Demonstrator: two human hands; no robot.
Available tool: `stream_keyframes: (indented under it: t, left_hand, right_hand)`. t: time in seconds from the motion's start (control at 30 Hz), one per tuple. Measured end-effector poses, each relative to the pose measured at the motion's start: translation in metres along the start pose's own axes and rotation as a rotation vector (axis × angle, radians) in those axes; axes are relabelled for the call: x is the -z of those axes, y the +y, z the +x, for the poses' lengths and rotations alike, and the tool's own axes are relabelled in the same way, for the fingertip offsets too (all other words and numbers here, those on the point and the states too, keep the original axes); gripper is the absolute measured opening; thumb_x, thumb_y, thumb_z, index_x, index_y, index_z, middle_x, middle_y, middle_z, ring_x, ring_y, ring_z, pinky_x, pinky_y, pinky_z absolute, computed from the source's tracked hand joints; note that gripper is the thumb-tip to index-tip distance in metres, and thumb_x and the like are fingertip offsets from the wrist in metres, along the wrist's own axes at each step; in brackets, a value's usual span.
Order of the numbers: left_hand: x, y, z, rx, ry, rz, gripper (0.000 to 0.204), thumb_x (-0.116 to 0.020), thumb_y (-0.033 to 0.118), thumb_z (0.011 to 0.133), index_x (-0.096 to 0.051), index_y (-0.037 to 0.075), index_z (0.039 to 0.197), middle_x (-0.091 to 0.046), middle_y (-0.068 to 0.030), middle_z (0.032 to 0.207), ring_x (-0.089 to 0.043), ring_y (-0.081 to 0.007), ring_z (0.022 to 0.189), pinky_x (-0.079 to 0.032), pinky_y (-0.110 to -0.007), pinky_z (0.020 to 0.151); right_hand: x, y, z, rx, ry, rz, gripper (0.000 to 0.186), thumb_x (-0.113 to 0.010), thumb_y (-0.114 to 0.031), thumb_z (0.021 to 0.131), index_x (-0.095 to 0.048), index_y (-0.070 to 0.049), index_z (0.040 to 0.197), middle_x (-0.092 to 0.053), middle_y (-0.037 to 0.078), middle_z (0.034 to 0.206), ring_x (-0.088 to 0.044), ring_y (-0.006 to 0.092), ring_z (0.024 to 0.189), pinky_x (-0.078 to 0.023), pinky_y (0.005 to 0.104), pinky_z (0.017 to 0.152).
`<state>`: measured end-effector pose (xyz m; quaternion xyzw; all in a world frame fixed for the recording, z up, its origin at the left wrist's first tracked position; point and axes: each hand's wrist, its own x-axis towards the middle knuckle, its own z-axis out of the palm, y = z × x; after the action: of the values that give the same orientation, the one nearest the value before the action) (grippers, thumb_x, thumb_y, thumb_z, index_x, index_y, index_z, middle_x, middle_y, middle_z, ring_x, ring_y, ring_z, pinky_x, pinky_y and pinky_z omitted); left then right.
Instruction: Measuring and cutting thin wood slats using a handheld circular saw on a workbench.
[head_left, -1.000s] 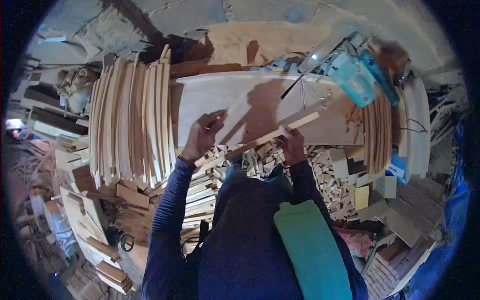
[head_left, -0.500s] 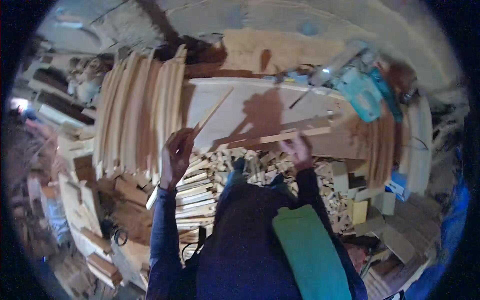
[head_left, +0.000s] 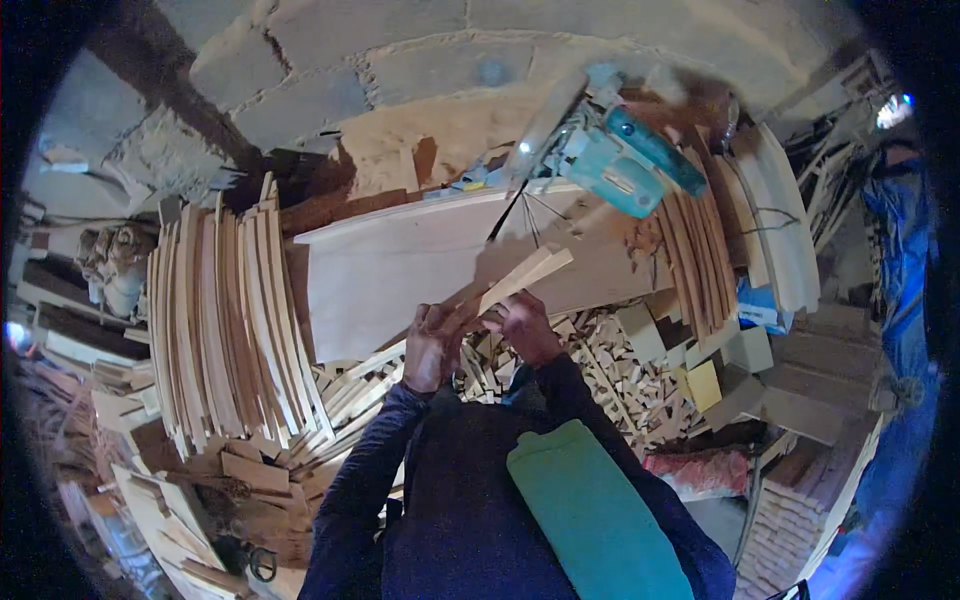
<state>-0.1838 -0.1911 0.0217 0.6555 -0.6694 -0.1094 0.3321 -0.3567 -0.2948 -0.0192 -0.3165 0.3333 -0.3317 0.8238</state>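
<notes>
Two thin wooden strips (head_left: 528, 277) lie together over the near edge of the work board (head_left: 365, 275), slanting up to the right. My left hand (head_left: 430, 347) is closed around their lower end. Close beside it, my right hand (head_left: 527, 327) has its fingers bent against the strips' near side, thumb and fingertips partly hidden. Beyond the hands, a teal machine (head_left: 612, 178) sits at the board's far right, with dark thin lines reaching from it over the board.
Long wooden strips (head_left: 222, 325) are stacked at the left. A shorter stack of strips (head_left: 697, 262) stands at the right. Small wood offcuts (head_left: 630, 385) lie heaped below the board. A block wall (head_left: 430, 70) rises behind, and a blue tarp (head_left: 900, 270) hangs far right.
My hands have come together from apart, each formerly with its own strip; the strips now lie side by side. The view has shifted, moving the machine and stacks leftward in it.
</notes>
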Motion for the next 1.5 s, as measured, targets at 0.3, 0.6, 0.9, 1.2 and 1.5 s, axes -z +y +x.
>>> stream_keyframes:
  t: [0.3,0.6,0.9,1.2,1.5]
  left_hand:
    - [-0.020,-0.003,0.013,-0.169,-0.014,-0.043,0.043,-0.065,0.002,0.078,-0.065,0.008,0.120,-0.062,-0.0165,0.104,-0.056,-0.0368,0.099,-0.049,-0.047,0.082]
    - [-0.021,-0.011,0.016,-0.054,-0.006,-0.070,0.044,-0.064,0.000,0.077,-0.064,0.006,0.120,-0.063,-0.0194,0.105,-0.059,-0.0384,0.087,-0.051,-0.047,0.078]
    - [-0.016,-0.030,0.021,-0.050,0.062,-0.037,0.043,-0.062,-0.004,0.078,-0.064,0.008,0.119,-0.065,-0.0166,0.113,-0.061,-0.0383,0.103,-0.052,-0.046,0.088]
    - [-0.025,-0.046,0.036,0.321,-0.155,-0.358,0.030,-0.051,0.016,0.099,-0.062,0.003,0.123,-0.062,-0.0199,0.120,-0.057,-0.0364,0.115,-0.044,-0.045,0.101]
    - [-0.059,-0.100,0.038,-0.276,-0.052,0.178,0.042,-0.067,0.019,0.079,-0.064,0.012,0.119,-0.060,-0.0155,0.118,-0.056,-0.0380,0.114,-0.048,-0.048,0.096]
  right_hand:
    - [0.012,0.002,0.005,-0.058,0.076,-0.175,0.022,-0.060,-0.019,0.098,-0.066,0.001,0.106,-0.065,0.007,0.100,-0.065,0.0170,0.090,-0.058,0.0321,0.075]
    - [0.019,-0.008,0.007,0.017,0.038,0.147,0.019,-0.061,-0.013,0.097,-0.060,-0.001,0.112,-0.065,0.011,0.106,-0.068,0.0258,0.099,-0.061,0.0409,0.081]
    - [0.054,-0.049,0.006,0.453,0.317,0.041,0.036,-0.066,-0.020,0.096,-0.053,-0.008,0.127,-0.059,0.005,0.106,-0.065,0.0251,0.094,-0.061,0.0467,0.080]
    - [0.072,-0.027,0.025,0.610,0.402,-0.093,0.027,-0.066,-0.015,0.095,-0.054,-0.006,0.119,-0.066,0.010,0.100,-0.067,0.0232,0.089,-0.061,0.0385,0.071]
    - [0.097,0.016,0.058,0.710,0.623,-0.131,0.015,-0.064,-0.010,0.095,-0.060,-0.002,0.107,-0.066,0.010,0.096,-0.068,0.0211,0.077,-0.062,0.0362,0.067]
